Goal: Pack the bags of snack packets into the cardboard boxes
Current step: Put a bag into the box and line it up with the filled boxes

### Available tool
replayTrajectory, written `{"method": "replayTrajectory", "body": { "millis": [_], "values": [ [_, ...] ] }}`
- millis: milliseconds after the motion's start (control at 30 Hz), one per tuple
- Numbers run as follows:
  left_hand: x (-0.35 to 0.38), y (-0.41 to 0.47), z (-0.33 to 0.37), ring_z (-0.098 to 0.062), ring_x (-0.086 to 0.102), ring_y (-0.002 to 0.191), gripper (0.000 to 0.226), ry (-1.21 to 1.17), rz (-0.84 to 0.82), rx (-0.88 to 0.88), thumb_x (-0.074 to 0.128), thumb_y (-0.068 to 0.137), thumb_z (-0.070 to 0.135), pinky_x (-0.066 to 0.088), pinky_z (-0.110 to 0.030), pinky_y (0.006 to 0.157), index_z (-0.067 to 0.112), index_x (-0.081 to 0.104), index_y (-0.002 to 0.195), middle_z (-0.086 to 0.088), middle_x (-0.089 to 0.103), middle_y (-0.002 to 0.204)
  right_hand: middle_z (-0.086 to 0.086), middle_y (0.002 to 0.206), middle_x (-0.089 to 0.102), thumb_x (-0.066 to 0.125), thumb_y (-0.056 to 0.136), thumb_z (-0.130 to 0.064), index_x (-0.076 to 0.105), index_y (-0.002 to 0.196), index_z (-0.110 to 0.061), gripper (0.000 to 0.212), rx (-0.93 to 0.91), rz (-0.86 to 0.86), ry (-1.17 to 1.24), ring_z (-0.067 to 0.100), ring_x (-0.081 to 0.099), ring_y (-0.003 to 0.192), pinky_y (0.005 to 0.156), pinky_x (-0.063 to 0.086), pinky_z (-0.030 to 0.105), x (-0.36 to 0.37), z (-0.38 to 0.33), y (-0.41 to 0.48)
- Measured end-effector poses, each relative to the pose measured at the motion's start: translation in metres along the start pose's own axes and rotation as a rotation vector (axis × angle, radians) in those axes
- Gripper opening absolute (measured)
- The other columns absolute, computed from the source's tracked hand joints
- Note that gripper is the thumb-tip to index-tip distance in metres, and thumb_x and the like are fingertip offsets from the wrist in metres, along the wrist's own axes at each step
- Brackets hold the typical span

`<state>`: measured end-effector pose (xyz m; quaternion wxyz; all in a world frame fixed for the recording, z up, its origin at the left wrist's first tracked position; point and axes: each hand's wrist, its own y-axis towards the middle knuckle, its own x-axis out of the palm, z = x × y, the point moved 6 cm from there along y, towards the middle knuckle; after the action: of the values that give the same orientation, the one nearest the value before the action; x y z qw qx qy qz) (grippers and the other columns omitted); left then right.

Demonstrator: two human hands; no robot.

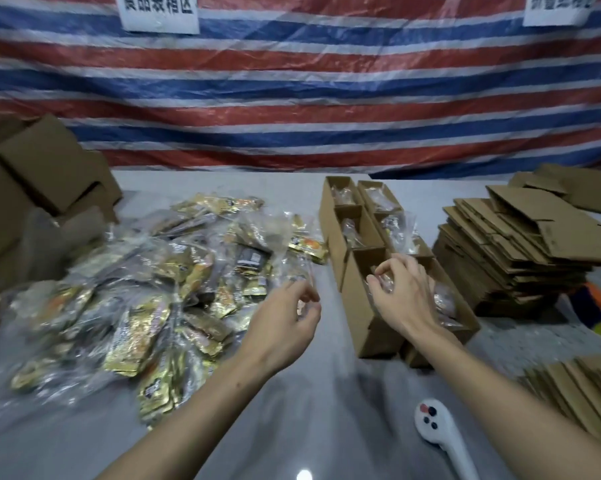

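**Now both hands at the box row**

Right now our right hand's fingers (383, 271) are curled over the nearest open cardboard box (364, 306), their tips pinching the crinkled clear plastic of a bag of snack packets (442, 299) that lies inside it. Our right hand (404, 292) sits above the box's left half, palm down, wrist reaching back toward us.

Our left hand's fingers (307, 299) are loosely bent and a little apart; they seem to touch a thin edge of clear plastic at the right fringe of the heap, but the blur keeps us from telling whether they grip it. Our left hand (285, 323) hovers just above the grey tabletop (292, 410), between the heap and the boxes.

The heap of bagged snack packets (146, 289), gold and dark wrappers in clear bags, spreads over the left of the tabletop. Behind the near box stand more open boxes (352, 216) in two rows, each with a bag inside. To their right rises a stack of flattened cardboard (506, 244), with more flat cardboard (583, 393) at the lower right corner. Folded boxes (46, 168) pile up at far left. A white handheld device (441, 434) lies on the tabletop near us. A red, white and blue striped tarp (292, 81) hangs behind.
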<state>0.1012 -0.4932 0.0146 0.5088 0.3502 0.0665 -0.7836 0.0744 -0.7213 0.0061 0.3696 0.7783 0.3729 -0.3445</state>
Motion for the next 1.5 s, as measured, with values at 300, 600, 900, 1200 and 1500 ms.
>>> {"method": "replayTrajectory", "body": {
  "millis": [300,600,900,1200,1500],
  "values": [
    [-0.104,-0.063,-0.101,-0.011,0.056,0.102,0.023,0.081,0.198,-0.233,0.054,0.096,0.031,0.049,-0.037,0.090,0.025,0.059,0.117,0.008,0.061,0.112,0.004,0.061,0.056,0.053,0.094,-0.049,0.057,0.064,-0.009,0.050,-0.280,-0.432,0.174,0.005,0.052,0.061,0.061,0.042,0.030,0.077,-0.140,-0.069],
    [-0.210,-0.138,-0.223,-0.018,0.057,0.103,0.027,0.240,0.303,-0.548,0.055,0.095,0.023,0.047,-0.036,0.090,0.019,0.059,0.122,0.001,0.060,0.113,-0.005,0.064,0.063,0.051,0.091,-0.057,0.063,0.070,-0.016,0.047,-0.254,-0.705,0.184,0.004,0.051,0.053,0.059,0.042,0.029,0.145,-0.201,-0.109],
    [-0.320,-0.134,-0.287,-0.030,0.055,0.115,0.045,0.535,0.360,-0.713,0.052,0.096,0.030,0.044,-0.042,0.094,0.020,0.043,0.139,-0.007,0.043,0.135,-0.005,0.063,0.062,0.061,0.091,-0.051,0.064,0.064,-0.021,0.040,-0.174,-0.787,0.283,0.004,0.052,0.059,0.064,0.044,0.025,0.171,-0.229,-0.103],
    [-0.448,-0.015,-0.270,-0.040,0.050,0.123,0.069,0.788,0.604,-0.503,0.065,0.091,0.026,0.049,-0.053,0.084,0.015,0.029,0.148,-0.009,0.024,0.154,-0.001,0.074,0.068,0.063,0.089,-0.050,0.066,0.067,-0.029,0.031,-0.069,-0.742,0.306,0.013,0.065,0.070,0.079,0.055,0.037,0.179,-0.217,-0.086],
    [-0.476,-0.001,-0.294,-0.043,0.058,0.112,0.034,0.669,0.668,-0.604,0.067,0.091,0.021,0.049,-0.051,0.093,0.009,0.058,0.122,-0.020,0.063,0.121,0.001,0.071,0.069,0.064,0.093,-0.036,0.068,0.067,-0.027,0.028,-0.056,-0.675,0.379,0.013,0.062,0.064,0.075,0.054,0.045,0.165,-0.184,-0.078]
  ]
}}
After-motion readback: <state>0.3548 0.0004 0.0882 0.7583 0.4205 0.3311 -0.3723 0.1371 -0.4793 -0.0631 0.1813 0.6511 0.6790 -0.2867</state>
